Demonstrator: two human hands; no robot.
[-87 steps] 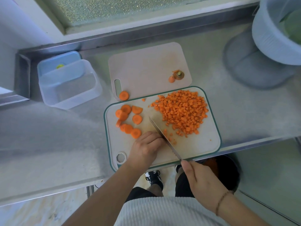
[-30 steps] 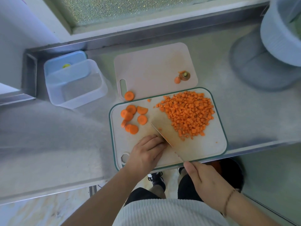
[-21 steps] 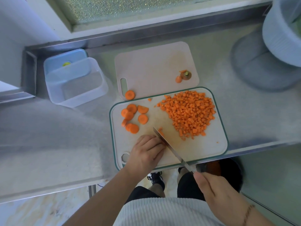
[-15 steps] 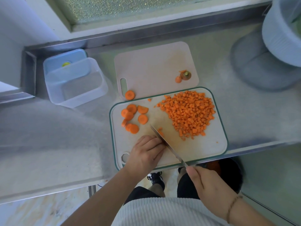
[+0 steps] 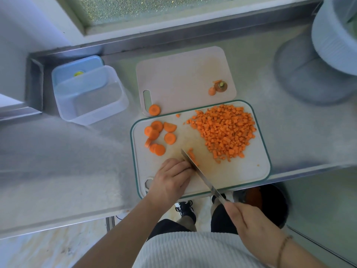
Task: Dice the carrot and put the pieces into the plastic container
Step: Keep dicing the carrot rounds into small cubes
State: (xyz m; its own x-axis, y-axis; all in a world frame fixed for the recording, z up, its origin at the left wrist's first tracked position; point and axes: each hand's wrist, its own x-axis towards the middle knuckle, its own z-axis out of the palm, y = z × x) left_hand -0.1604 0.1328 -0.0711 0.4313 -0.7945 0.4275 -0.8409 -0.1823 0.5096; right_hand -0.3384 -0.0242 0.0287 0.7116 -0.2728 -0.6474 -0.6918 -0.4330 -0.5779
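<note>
Here, near to far:
Right hand: my fingers are wrapped around the knife handle, blade angled across the green-rimmed cutting board.
Left hand: fingers curled down on a carrot piece hidden beneath them, knuckles against the blade.
Fresh cuts: just beside the blade tip.
Carrot slices: board's left side.
Diced carrot: heaped on the board's right.
Plastic container: empty, on the desk, far left.
</note>
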